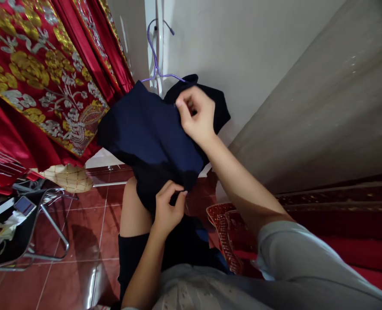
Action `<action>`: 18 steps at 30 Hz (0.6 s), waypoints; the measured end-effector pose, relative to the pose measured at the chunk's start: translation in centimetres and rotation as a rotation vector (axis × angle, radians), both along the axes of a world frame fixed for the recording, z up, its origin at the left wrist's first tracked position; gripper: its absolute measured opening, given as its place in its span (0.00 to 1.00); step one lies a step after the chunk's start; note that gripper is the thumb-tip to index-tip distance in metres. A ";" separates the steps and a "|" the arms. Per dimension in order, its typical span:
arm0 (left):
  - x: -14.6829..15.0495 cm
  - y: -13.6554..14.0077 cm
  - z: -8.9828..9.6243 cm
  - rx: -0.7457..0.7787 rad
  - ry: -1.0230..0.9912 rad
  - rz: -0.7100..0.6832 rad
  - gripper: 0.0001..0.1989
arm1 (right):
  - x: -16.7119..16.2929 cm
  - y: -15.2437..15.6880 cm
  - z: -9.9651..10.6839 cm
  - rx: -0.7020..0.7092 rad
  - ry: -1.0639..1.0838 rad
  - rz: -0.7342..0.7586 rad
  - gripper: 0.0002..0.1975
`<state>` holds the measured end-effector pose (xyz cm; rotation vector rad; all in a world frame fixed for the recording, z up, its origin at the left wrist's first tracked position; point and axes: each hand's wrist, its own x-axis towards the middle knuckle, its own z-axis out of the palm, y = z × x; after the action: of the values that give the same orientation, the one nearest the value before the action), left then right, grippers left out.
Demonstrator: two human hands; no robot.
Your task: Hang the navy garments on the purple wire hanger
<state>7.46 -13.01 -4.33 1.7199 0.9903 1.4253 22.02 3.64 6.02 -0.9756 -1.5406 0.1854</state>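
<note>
Pale wall (249,56) spreads beyond navy garment (148,125), left hand (169,211) pinching its edge.

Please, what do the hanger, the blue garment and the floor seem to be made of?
Hanger: thin, slightly shiny purple rod; probably coated wire, perhaps plastic.
Blue garment: matte fabric, by its soft folds; fibre unclear.
Floor: glossy reddish tiles with pale joints, probably glazed ceramic.

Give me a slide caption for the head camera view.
Left hand pinching the lower edge of a navy garment on a purple hanger, right hand curled at its upper part.
</note>
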 end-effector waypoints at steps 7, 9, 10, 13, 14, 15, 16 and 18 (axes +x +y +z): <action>-0.5 0.7 -0.1 -0.084 0.188 -0.185 0.05 | -2.0 -0.6 1.1 -0.087 0.123 0.088 0.18; -1.6 1.6 1.3 -0.040 0.241 -0.218 0.04 | -2.4 -1.2 0.6 -0.125 0.228 0.111 0.17; -2.2 2.2 2.4 0.010 0.260 -0.218 0.05 | -2.4 -1.3 0.4 -0.147 0.301 0.112 0.17; -3.5 4.6 6.7 0.226 0.306 -0.127 0.05 | -2.2 -1.2 0.5 -0.281 0.527 0.182 0.16; -3.6 5.6 8.2 0.297 0.323 -0.081 0.06 | -2.0 -1.2 0.7 -0.352 0.589 0.242 0.17; -3.6 6.8 9.7 0.354 0.337 -0.031 0.08 | -1.9 -1.3 0.8 -0.425 0.642 0.313 0.17; -3.5 8.0 10.9 0.384 0.352 0.019 0.09 | -1.8 -1.5 0.9 -0.490 0.683 0.383 0.18; -2.8 10.6 12.7 0.414 0.364 0.093 0.12 | -1.6 -2.0 1.2 -0.568 0.733 0.487 0.19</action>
<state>4.67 -2.36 8.40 2.3248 1.0220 1.4823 20.37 1.69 7.18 -0.7975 -1.0113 1.2375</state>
